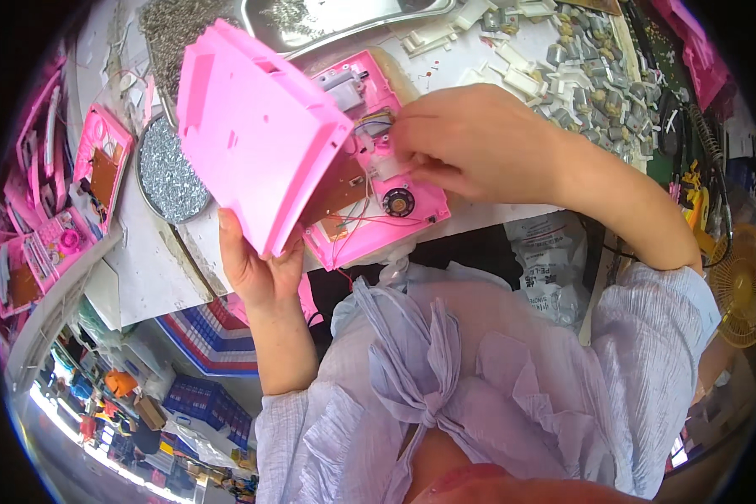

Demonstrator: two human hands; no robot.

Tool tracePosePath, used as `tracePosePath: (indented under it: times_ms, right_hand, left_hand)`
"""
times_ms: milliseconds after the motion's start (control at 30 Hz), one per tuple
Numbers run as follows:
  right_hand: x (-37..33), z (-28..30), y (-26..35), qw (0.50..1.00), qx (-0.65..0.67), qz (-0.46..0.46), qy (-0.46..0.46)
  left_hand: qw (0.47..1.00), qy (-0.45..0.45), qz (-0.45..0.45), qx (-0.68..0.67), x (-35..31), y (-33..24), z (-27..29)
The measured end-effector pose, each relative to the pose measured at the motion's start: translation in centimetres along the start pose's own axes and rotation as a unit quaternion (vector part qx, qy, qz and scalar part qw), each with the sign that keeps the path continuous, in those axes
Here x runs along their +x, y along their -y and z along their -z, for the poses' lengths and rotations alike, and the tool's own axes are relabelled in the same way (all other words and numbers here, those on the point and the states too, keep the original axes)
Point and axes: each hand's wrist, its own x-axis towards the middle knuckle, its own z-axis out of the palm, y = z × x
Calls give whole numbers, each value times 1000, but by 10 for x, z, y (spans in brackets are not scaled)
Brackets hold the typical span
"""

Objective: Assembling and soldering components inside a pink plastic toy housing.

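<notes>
My left hand (265,273) grips the near lower corner of a pink plastic cover (252,139), which is held up at a tilt. Behind and to the right of it, a pink plastic housing (431,203) lies on the table, partly covered. Inside the housing are a grey cylindrical part (343,91), a brown circuit board (334,189), thin wires and a round black speaker (398,201). Over the housing's right side, my right hand (487,143) has its fingers curled together beside a white part (384,165) and some wires. Whatever its fingertips pinch is hidden.
A round dish of small screws (172,168) stands left of the cover. At the back are a metal tray (353,18) and a heap of small metal pieces (172,38). White and grey parts (596,92) crowd the back right. More pink housings (55,244) sit far left.
</notes>
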Motion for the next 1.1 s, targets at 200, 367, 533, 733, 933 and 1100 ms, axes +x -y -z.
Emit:
tracePosePath:
  times_ms: [200, 367, 533, 733, 933, 1100]
  right_hand:
    - [-8, 1, 18, 987, 83, -130, -37]
    - [-3, 4, 19, 995, 7, -103, -13]
    - [-9, 2, 10, 996, -23, -81, -11]
    - [-7, 3, 34, 994, -80, -50, -59]
    - [-6, -33, 63, 988, -122, -64, -69]
    - [-7, -41, 70, 985, -131, -58, -92]
  left_hand:
    - [999, -15, -10, 26, 3, 2, -6]
    - [998, -26, -15, 58, 5, 3, -9]
    - [998, -31, -9, 60, 6, 2, -11]
    - [996, -43, -8, 76, 5, 2, -15]
    - [995, -37, -3, 90, 6, 3, -17]
    - [994, -42, -3, 103, 4, 2, -18]
